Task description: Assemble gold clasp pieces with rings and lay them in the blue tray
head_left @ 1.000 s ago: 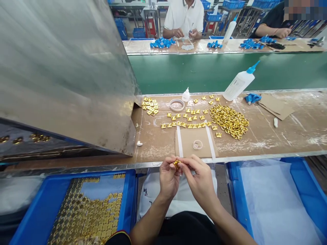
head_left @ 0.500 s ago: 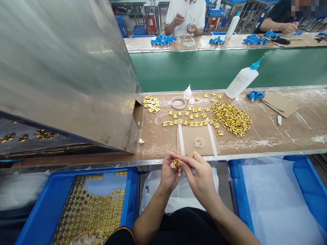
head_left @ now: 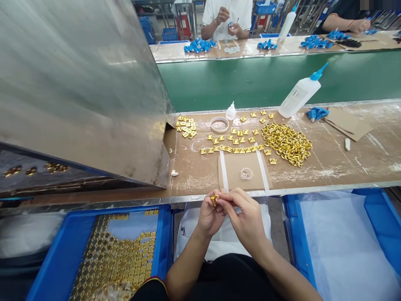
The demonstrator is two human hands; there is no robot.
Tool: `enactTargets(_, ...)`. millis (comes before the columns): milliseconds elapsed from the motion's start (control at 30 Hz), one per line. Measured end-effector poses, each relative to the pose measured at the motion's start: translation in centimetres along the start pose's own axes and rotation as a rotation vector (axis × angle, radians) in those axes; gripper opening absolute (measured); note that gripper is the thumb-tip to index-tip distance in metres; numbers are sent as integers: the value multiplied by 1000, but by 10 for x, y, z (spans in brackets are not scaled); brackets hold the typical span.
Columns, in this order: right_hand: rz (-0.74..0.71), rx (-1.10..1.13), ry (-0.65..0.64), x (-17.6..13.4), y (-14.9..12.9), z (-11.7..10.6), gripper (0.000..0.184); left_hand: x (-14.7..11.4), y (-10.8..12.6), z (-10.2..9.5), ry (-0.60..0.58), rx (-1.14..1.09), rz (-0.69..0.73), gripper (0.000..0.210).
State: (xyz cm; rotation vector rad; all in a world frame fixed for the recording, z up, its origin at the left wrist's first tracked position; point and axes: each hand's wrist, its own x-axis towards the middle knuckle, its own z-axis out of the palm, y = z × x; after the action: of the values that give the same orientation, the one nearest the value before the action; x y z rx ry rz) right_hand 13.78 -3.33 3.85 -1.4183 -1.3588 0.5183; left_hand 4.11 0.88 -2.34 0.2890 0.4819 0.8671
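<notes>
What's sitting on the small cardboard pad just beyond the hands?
On the cardboard pad, a clear round dish sits between two white strips. Gold pieces line the pad's far edge; I can't tell whether any rest on it. The strips cover the cardboard beneath them.

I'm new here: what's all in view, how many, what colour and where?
Workbench: one, brown, across middle
Metal panel: one, silvery, left
Large bottle: one, whitish and blue, far edge
Small bottle: one, white, far edge
Round item: one, pale-rimmed, by small bottle
Cardboard sheet: one, brown, near edge
Cup: one, clear, on cardboard sheet
Ring pile: one, gold, right of centre
Small pieces: over twenty, gold, mid workbench
Left tray: one, blue, lower left
Squares: many, gold, in left tray
Right tray: one, blue, lower right
Parts: several clusters, blue, mostly far side
Co-workers: two, white and dark clothing, far side
Held piece: one, gold, near workbench edge
Left hand, right hand: one each, bare, on held piece
</notes>
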Motion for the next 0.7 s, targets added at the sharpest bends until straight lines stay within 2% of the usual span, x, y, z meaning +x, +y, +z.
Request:
enactTargets(133,-33,24,-42,1,2,0,17,-1,2,-4,48,-79,-65,56)
enactTargets(267,-10,13,-45,1,4,0,18,-3,5,1,95,-135,-105,48)
enactTargets(400,7,-28,-13,0,4,-1,14,-6,8,8,75,-184,-124,42)
enactTargets(500,-5,-55,8,-1,3,-1,14,-8,10,11,106,-166,-133,38)
enactTargets(700,-52,-35,17,-2,3,-1,16,-8,11,5,73,-139,-135,43)
